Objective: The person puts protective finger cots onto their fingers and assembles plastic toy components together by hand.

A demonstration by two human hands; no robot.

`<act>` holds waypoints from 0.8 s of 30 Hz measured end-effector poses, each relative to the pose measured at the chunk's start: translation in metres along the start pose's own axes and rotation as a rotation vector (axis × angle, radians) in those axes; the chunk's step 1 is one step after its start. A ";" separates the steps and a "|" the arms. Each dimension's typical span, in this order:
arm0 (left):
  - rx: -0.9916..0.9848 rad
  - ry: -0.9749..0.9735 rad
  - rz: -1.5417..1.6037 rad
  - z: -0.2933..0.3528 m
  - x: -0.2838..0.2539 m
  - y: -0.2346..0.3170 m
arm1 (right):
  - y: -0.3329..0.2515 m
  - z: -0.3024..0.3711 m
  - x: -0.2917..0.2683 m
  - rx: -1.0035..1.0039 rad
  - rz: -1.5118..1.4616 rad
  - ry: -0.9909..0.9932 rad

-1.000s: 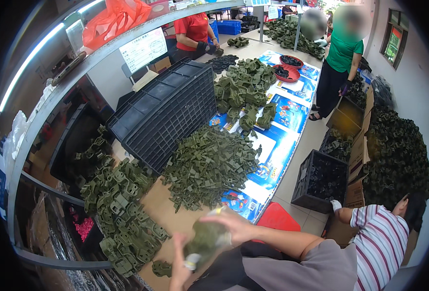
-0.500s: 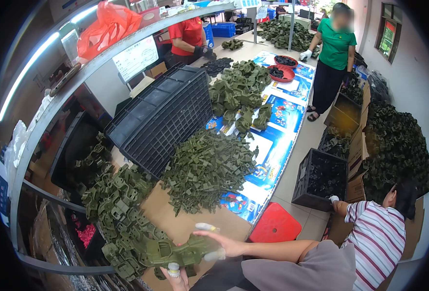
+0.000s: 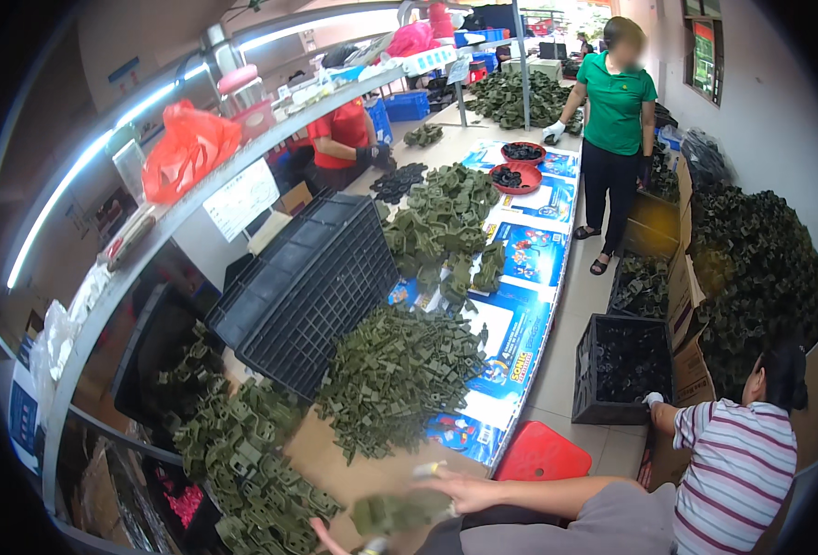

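Note:
A dark green moulded plastic part (image 3: 392, 513), smeared by motion, hangs near the lower edge, held at its right end by my right hand (image 3: 464, 490). White tape wraps some of that hand's fingertips. Below the part's left end, my left hand (image 3: 335, 544) is cut off by the picture's edge; its thumb and a taped finger stand apart. Left of my hands lies a heap of larger green plastic parts (image 3: 252, 462). Beyond the brown cardboard surface (image 3: 335, 472) rises a pile of small green plastic pieces (image 3: 404, 375).
Black crates (image 3: 307, 287) lean on the table behind the small pieces. A red stool (image 3: 546, 453) stands at its right edge. A person in a striped shirt (image 3: 737, 472) bends by a black crate (image 3: 620, 375); a person in green (image 3: 617, 111) stands farther off. A metal shelf (image 3: 187, 208) runs along the left.
The view has shifted a little. The green part has moved right, away from the heap, with my right hand. My left hand has dropped lower, with its thumb spread away from the part.

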State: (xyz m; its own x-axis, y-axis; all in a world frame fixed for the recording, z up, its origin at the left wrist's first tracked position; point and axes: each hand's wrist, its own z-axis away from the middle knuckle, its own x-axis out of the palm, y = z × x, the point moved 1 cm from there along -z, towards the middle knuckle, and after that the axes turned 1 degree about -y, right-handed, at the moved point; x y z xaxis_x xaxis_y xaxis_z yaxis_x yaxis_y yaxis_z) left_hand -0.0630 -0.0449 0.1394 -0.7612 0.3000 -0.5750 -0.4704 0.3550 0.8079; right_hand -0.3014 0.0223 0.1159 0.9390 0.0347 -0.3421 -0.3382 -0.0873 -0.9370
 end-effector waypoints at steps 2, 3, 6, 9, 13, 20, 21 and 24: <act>0.112 -0.356 -0.284 -0.002 0.002 -0.012 | 0.012 0.008 0.004 -0.145 0.065 -0.235; 0.068 -0.598 -0.125 0.004 0.006 -0.033 | 0.020 0.011 0.008 -0.149 0.067 -0.238; 0.000 -0.682 -0.197 0.004 0.009 -0.011 | 0.043 0.016 0.016 -0.015 -0.124 -0.482; 0.013 -0.732 -0.116 -0.005 0.004 0.000 | 0.040 0.013 0.012 -0.082 -0.079 -0.487; 0.035 -0.674 -0.166 0.002 0.013 -0.006 | 0.026 0.013 0.011 -0.009 -0.001 -0.429; 0.331 -0.779 -0.667 -0.023 0.003 0.032 | 0.018 0.013 0.013 0.070 0.008 -0.374; 0.325 -0.784 -0.665 -0.027 0.007 0.034 | 0.009 0.011 0.010 0.074 0.036 -0.385; 0.322 -0.935 -0.339 -0.030 0.031 0.021 | -0.006 0.015 0.008 0.095 0.084 -0.379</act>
State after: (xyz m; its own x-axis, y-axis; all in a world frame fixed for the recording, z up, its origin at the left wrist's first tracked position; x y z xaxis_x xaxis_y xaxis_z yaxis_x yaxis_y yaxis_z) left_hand -0.1100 -0.0544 0.1428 0.1014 0.6574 -0.7467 -0.3488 0.7264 0.5921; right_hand -0.2925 0.0377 0.1178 0.8243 0.3979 -0.4027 -0.4336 -0.0135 -0.9010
